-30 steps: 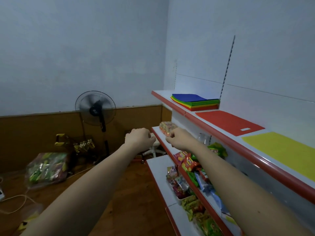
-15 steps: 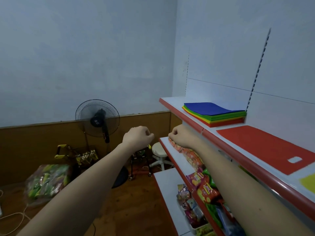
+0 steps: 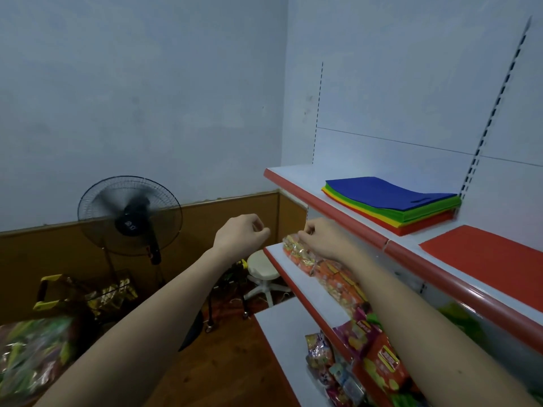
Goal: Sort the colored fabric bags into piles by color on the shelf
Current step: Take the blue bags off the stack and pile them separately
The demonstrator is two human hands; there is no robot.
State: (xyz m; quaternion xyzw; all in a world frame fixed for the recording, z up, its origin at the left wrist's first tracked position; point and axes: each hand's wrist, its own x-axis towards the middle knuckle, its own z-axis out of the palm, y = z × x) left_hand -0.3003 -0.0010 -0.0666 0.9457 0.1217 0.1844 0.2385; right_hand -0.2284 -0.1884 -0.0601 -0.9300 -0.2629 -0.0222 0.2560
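Note:
A stack of fabric bags lies on the top shelf: blue on top, then green, yellow and red layers beneath. To its right a single red bag lies flat on the same shelf. My left hand is held out in front of the shelves, fingers curled into a fist with nothing in it. My right hand, also a fist and holding nothing, hovers just below the red front rim of the top shelf, left of the stack.
Snack packets fill the middle and lower shelves under my right arm. A standing fan, a white stool, a basket and a bag of packets stand on the wooden floor at left.
The view has swung left and closer to the shelf, so the yellow bag at right has left the frame. Both fists stay raised and now sit nearer the stack.

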